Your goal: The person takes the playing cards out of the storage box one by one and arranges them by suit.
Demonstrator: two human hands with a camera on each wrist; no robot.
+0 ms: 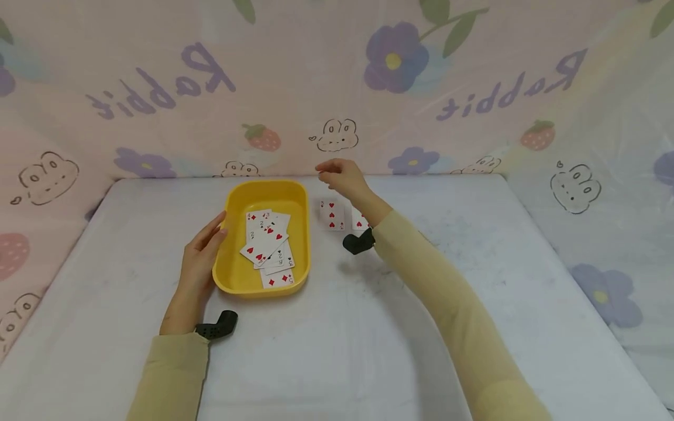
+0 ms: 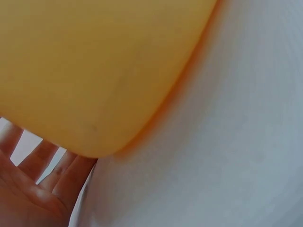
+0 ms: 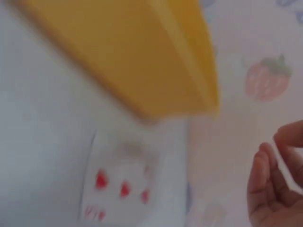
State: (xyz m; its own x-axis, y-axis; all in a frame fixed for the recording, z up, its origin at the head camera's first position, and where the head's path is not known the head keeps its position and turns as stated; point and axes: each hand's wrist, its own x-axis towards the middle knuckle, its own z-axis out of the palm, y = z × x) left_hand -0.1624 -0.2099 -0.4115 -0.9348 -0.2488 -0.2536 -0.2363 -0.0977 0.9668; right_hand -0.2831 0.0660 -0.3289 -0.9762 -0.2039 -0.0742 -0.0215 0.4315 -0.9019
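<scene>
My left hand (image 1: 202,248) lies along the left side of a yellow plastic tray (image 1: 226,280), its fingers fairly straight against the outer wall. In the left wrist view, the fingers (image 2: 41,158) are partly hidden behind the tray. Several overlapping playing cards (image 1: 265,242) lie face up inside. Above the table near its back edge, my right hand (image 1: 344,178) is raised with loosely bent fingers, and no card shows in it. Below it a heart card (image 1: 332,215) lies face up beside the tray. Another heart card (image 1: 360,222) is partly covered by my right forearm.
A white cloth covers the table (image 1: 295,356). Patterned curtains with rabbits, flowers and strawberries (image 1: 261,138) hang behind it and at both sides. Each wrist carries a black camera mount (image 1: 217,327).
</scene>
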